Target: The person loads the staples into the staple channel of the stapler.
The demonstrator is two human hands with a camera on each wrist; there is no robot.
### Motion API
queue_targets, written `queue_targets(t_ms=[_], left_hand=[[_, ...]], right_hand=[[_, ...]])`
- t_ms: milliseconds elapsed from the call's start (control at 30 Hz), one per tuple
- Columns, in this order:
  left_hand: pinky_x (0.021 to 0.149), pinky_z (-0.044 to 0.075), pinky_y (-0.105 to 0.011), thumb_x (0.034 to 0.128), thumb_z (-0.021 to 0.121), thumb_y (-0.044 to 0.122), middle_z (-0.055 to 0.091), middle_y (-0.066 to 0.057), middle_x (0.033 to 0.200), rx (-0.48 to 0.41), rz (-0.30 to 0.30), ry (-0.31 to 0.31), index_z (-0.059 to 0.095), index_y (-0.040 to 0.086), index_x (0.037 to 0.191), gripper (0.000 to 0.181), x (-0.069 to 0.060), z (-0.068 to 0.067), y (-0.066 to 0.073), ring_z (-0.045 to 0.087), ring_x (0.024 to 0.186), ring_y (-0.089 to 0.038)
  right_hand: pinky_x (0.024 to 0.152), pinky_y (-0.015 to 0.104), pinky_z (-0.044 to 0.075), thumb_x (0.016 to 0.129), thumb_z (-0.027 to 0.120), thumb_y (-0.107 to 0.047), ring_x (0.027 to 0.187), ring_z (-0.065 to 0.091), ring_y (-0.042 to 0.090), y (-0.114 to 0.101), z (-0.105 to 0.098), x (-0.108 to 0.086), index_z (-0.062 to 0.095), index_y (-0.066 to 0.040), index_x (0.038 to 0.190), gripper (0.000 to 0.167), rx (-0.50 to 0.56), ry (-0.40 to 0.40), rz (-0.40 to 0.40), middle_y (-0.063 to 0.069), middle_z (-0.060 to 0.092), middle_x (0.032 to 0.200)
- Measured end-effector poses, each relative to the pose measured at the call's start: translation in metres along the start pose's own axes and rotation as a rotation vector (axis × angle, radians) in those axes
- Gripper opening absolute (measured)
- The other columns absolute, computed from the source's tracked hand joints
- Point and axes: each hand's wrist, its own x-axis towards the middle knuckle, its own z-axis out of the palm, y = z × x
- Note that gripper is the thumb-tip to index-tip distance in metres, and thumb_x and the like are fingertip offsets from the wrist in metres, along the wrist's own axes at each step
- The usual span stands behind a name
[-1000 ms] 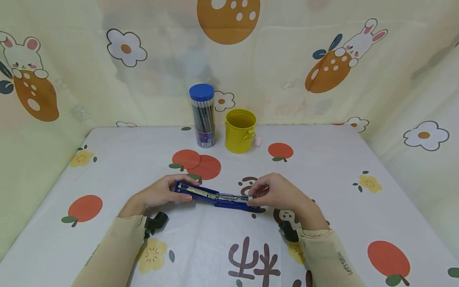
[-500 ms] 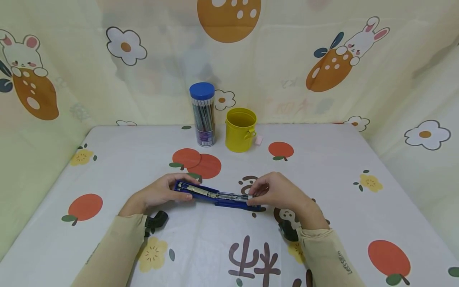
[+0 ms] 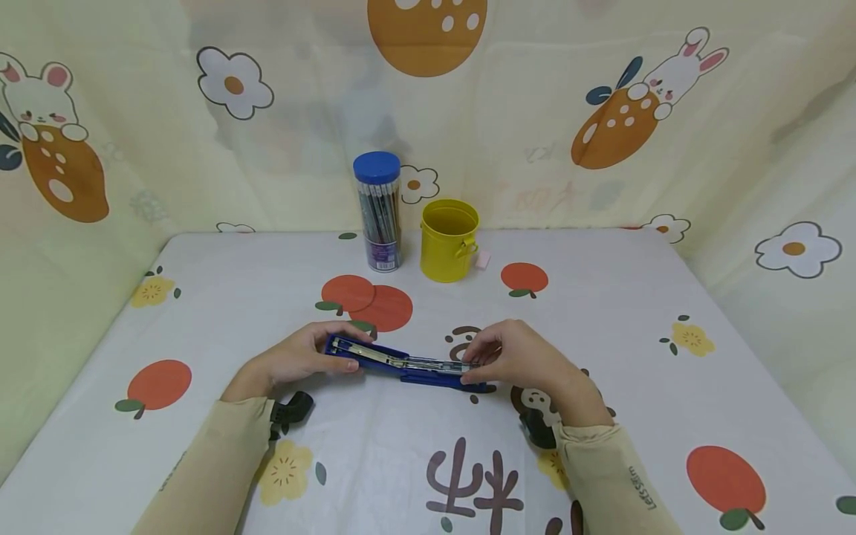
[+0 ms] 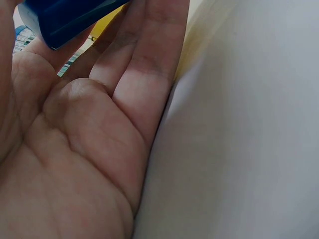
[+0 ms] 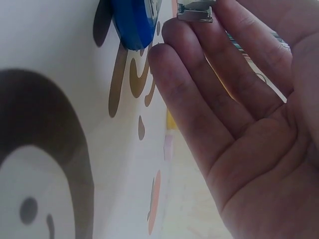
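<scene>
A blue stapler lies spread open, with its long metal channel exposed. My left hand holds the raised cover at the left end, thumb along the near side and fingers behind; in the left wrist view the blue cover end sits above the palm. At the other end, thumb and fingers of my right hand pinch at the metal channel. Up close in the right wrist view, a shiny metal end meets the fingertips, beside the stapler's blue base tip. The pinched spot is partly hidden.
Behind the hands stand a clear tube of pencils with a blue lid and a yellow bucket. A small pink block lies right of the bucket. A printed white cloth covers the table.
A small whitish piece at my right fingertips, visible before, is now hardly seen as the fingers shift slightly over the channel. The left hand and stapler stay put.
</scene>
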Motion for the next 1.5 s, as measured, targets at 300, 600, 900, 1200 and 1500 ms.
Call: queue_targets(t_ms=[300, 600, 900, 1200, 1500], left_hand=[[0.098, 0.042, -0.039, 0.0853, 0.083, 0.022, 0.062, -0.007, 0.131, 0.017, 0.006, 0.009, 0.068, 0.016, 0.128, 0.046, 0.0010, -0.0014, -0.0002, 0.056, 0.117, -0.029], [0.100, 0.038, -0.042, 0.0856, 0.083, 0.022, 0.061, -0.006, 0.132, 0.016, 0.002, 0.011, 0.067, 0.016, 0.129, 0.047, 0.0001, -0.0010, 0.0018, 0.053, 0.120, -0.029], [0.101, 0.037, -0.043, 0.0855, 0.083, 0.022, 0.062, -0.005, 0.133, 0.018, -0.003, 0.012, 0.068, 0.017, 0.129, 0.046, 0.0000, -0.0005, 0.0018, 0.054, 0.121, -0.028], [0.102, 0.038, -0.044, 0.0863, 0.082, 0.017, 0.061, -0.007, 0.133, 0.047, 0.058, -0.007, 0.067, 0.011, 0.129, 0.046, 0.0011, -0.0023, 0.0003, 0.054, 0.120, -0.029], [0.101, 0.038, -0.043, 0.0858, 0.082, 0.017, 0.062, -0.007, 0.131, 0.044, 0.060, -0.014, 0.067, 0.011, 0.129, 0.046, 0.0013, -0.0019, 0.0002, 0.055, 0.118, -0.029]], right_hand=[[0.072, 0.033, 0.055, 0.078, 0.089, -0.017, 0.077, 0.064, 0.018, -0.0010, -0.0025, -0.0007, 0.077, -0.014, 0.090, 0.018, 0.016, -0.010, -0.016, -0.003, 0.069, 0.085], [0.068, 0.032, 0.055, 0.080, 0.088, -0.016, 0.077, 0.063, 0.018, 0.0002, -0.0031, 0.0003, 0.083, -0.017, 0.092, 0.013, 0.002, -0.043, -0.051, -0.003, 0.068, 0.086], [0.067, 0.031, 0.053, 0.082, 0.086, -0.017, 0.082, 0.060, 0.019, 0.0001, -0.0030, 0.0003, 0.084, -0.017, 0.092, 0.011, -0.029, -0.059, -0.052, -0.007, 0.068, 0.086], [0.071, 0.030, 0.056, 0.079, 0.088, -0.013, 0.079, 0.064, 0.017, 0.0020, -0.0039, -0.0013, 0.083, -0.016, 0.095, 0.016, -0.002, -0.062, -0.067, -0.004, 0.069, 0.089], [0.080, 0.031, 0.055, 0.076, 0.091, -0.023, 0.092, 0.064, 0.019, 0.0060, -0.0040, -0.0021, 0.075, -0.014, 0.115, 0.042, 0.047, -0.038, -0.045, -0.003, 0.069, 0.098]])
